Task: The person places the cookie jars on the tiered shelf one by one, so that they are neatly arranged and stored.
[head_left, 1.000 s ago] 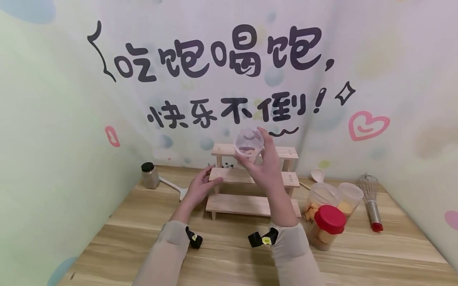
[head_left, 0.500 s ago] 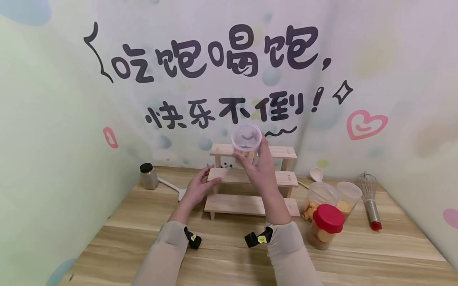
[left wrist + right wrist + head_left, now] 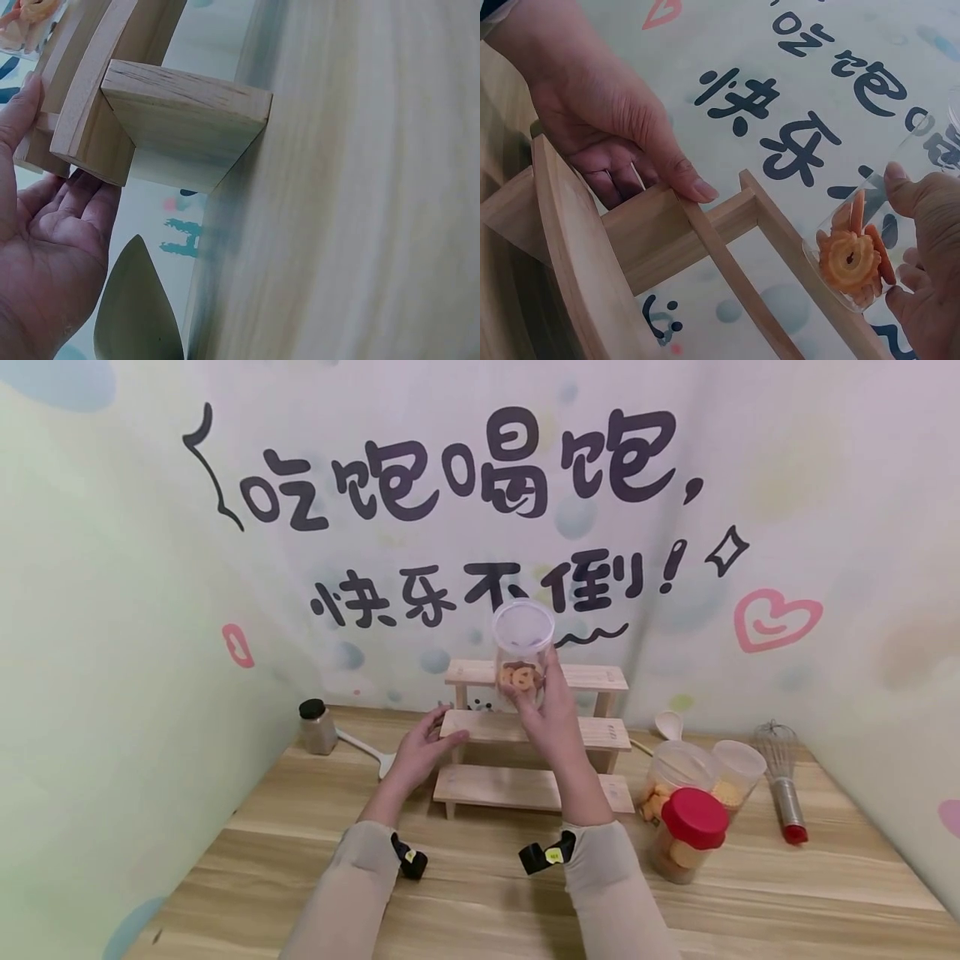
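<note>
In the head view, we observe the right hand (image 3: 555,725) with its grip wrapped around a clear jar (image 3: 522,631) of cookies (image 3: 518,677), raised before the top step (image 3: 592,677) of the wooden stand (image 3: 495,787), near the back edge of the tabletop (image 3: 480,902). The left hand (image 3: 420,750) has its grip clasped on the left end of the middle step (image 3: 491,727). We locate a whisk (image 3: 784,785) by the back right corner. In the left wrist view, we see the left hand against the stand. In the right wrist view, we see the jar gripped in the right hand.
</note>
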`<control>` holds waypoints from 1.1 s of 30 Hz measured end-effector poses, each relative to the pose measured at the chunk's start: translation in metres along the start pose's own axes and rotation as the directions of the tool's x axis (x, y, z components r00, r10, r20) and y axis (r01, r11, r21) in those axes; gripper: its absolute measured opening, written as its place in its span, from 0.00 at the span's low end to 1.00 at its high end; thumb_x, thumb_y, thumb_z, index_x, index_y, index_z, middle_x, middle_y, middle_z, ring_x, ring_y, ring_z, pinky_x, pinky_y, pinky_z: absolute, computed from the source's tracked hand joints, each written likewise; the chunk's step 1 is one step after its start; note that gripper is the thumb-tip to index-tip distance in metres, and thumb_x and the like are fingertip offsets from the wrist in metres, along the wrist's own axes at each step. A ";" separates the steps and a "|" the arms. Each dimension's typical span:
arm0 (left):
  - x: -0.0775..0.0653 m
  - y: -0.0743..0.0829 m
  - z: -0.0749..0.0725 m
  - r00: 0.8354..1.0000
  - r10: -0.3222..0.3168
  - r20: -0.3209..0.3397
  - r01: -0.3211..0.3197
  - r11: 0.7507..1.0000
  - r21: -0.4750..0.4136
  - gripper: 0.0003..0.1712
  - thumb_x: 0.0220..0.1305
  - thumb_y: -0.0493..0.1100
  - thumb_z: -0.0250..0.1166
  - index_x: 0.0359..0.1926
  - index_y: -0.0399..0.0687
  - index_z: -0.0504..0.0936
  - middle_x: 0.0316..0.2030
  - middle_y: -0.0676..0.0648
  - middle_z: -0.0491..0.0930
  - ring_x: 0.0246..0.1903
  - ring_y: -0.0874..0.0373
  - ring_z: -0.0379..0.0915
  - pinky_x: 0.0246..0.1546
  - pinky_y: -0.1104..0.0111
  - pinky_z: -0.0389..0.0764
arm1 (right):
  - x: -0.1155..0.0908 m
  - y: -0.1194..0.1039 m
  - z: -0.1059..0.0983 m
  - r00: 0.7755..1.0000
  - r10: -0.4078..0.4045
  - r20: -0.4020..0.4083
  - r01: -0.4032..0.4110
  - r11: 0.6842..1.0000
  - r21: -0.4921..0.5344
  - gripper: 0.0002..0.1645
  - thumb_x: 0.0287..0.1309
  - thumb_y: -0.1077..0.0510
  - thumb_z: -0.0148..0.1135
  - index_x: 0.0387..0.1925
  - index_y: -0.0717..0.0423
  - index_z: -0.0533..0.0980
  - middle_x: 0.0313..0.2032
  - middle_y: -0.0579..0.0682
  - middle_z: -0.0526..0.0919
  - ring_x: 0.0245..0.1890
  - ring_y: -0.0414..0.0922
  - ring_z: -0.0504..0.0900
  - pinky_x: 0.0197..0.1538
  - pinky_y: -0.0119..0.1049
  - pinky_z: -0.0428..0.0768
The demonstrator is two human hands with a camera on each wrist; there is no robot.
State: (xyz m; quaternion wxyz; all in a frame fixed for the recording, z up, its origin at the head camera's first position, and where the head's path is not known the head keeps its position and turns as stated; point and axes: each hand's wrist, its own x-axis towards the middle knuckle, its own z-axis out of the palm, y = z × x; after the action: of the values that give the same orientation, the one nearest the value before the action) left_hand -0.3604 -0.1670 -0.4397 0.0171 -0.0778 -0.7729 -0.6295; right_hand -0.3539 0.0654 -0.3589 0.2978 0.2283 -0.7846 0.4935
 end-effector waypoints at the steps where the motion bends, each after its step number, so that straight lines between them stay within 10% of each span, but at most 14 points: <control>1: 0.000 -0.001 0.000 1.000 0.007 -0.005 -0.007 1.000 -0.005 0.48 0.63 0.56 0.72 0.77 0.50 0.59 0.74 0.40 0.60 0.69 0.43 0.64 0.67 0.52 0.68 | 0.000 0.000 0.000 1.000 0.001 0.000 -0.001 1.000 -0.006 0.54 0.62 0.50 0.70 0.79 0.33 0.47 0.74 0.48 0.62 0.73 0.48 0.63 0.68 0.53 0.69; 15: -0.002 -0.005 0.003 0.999 0.029 -0.044 -0.028 0.999 0.028 0.51 0.58 0.63 0.73 0.76 0.52 0.62 0.71 0.43 0.65 0.66 0.45 0.69 0.65 0.53 0.72 | -0.001 -0.001 0.001 1.000 -0.016 -0.013 0.016 1.000 -0.005 0.54 0.59 0.60 0.72 0.79 0.45 0.51 0.71 0.55 0.66 0.70 0.51 0.66 0.67 0.53 0.71; 33: 0.000 -0.004 0.002 0.999 0.034 -0.036 -0.034 0.999 0.007 0.50 0.58 0.62 0.73 0.75 0.53 0.63 0.71 0.42 0.64 0.67 0.44 0.68 0.65 0.53 0.72 | -0.003 -0.003 0.009 0.961 0.237 -0.144 -0.231 0.971 0.058 0.43 0.55 0.49 0.77 0.66 0.54 0.64 0.64 0.53 0.71 0.65 0.49 0.73 0.65 0.42 0.75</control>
State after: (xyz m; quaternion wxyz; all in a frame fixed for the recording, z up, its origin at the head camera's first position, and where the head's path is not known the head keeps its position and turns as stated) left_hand -0.3605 -0.1657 -0.4440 0.0420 -0.0793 -0.7731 -0.6279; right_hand -0.3517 0.0566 -0.3625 0.2909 0.1020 -0.7713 0.5568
